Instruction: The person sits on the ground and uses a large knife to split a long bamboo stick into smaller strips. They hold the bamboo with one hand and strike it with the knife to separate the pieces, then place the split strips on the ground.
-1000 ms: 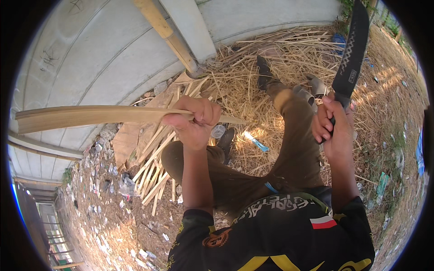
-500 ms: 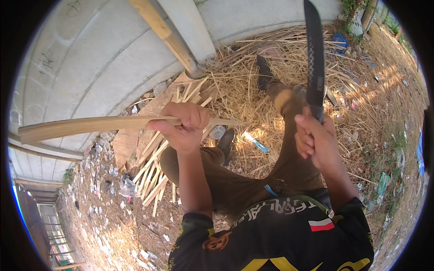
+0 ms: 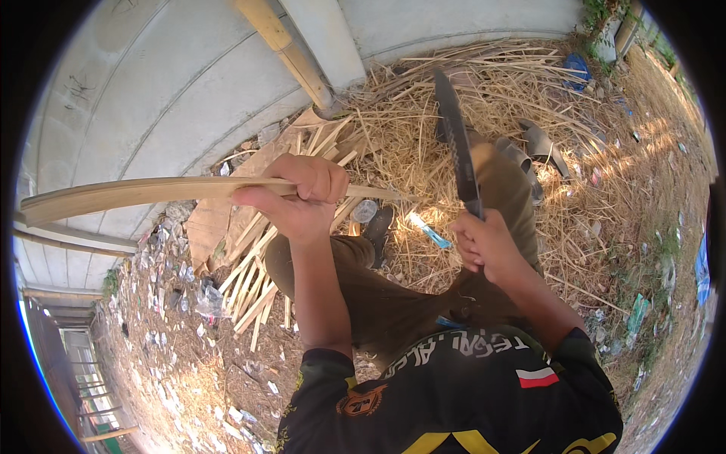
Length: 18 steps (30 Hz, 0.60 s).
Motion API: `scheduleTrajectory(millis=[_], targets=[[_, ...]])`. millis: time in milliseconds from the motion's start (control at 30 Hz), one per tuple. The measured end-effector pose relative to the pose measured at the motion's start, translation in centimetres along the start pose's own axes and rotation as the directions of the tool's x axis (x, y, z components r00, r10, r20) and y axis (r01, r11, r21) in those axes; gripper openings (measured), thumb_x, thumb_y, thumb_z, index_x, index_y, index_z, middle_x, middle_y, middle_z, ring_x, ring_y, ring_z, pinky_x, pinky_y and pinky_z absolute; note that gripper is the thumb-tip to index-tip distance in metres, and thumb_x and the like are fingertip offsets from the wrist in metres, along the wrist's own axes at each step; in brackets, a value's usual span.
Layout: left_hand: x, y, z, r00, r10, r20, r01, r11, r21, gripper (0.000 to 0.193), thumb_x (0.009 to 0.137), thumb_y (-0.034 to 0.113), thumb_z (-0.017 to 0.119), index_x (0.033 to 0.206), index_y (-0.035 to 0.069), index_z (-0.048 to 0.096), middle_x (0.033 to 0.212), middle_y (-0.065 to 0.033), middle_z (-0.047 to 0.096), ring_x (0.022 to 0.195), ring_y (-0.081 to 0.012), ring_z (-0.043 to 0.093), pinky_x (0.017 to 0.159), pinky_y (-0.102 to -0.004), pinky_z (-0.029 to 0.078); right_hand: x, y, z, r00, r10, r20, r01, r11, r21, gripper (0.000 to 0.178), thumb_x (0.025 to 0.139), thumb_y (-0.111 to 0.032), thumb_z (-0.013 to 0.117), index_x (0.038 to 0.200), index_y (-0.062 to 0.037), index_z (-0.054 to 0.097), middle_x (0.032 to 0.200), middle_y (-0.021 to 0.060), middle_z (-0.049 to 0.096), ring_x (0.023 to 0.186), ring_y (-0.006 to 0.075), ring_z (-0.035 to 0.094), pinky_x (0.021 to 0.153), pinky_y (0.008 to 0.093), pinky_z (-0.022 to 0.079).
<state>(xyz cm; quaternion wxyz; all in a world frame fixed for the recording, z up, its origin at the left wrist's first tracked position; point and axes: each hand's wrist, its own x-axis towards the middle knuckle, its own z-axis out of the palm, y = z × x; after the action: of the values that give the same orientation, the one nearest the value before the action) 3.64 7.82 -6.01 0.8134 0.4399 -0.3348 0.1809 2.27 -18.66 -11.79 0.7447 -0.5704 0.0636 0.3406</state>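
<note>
One pale strip (image 3: 144, 194) clasped in left hand (image 3: 295, 200) | one black knife (image 3: 458, 144) gripped in right hand (image 3: 485, 244)

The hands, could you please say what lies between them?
The head view shows the strip's right end, clear plastic, a shoe, a blue packet and straw.

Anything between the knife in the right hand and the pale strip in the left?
Nothing visible between the knife and the short end of the pale strip; the left hand, gripping it, lies between the knife and the strip's longer part.
</note>
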Motion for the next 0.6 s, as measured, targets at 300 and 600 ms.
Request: scheduleTrajectory(millis=[300,600], targets=[[0.3,-0.1,0.5,0.979,-0.021,-0.204,0.028,0.999,0.033,0.071,0.089,0.079,0.03,0.068,0.011,0.034,0.05,0.0022,0.022,0.043,-0.0111,0.012,0.042,-0.0301,0.011,-0.6,-1.5,1.0,0.59,-0.664,-0.459,0.807,0.481,0.342,0.03,0.093,-0.017,0.046,0.065,-0.0149,0.035,0.049,-0.0017,0.031,0.041,0.0124,0.034,0.046,0.0303,0.034],[-0.4,0.8,-0.3,0.969,0.025,-0.248,0.007,0.991,0.131,0.07,0.089,0.079,0.033,0.067,0.013,0.033,0.051,0.0025,0.023,0.043,-0.0115,0.012,0.042,-0.0301,0.011,0.3,-1.5,1.1,0.997,-0.073,-0.011,0.074,0.992,0.099,0.033,0.083,-0.016,0.061,0.06,-0.0126,0.038,0.047,-0.0022,0.035,0.035,0.0095,0.033,0.035,0.0288,0.03]])
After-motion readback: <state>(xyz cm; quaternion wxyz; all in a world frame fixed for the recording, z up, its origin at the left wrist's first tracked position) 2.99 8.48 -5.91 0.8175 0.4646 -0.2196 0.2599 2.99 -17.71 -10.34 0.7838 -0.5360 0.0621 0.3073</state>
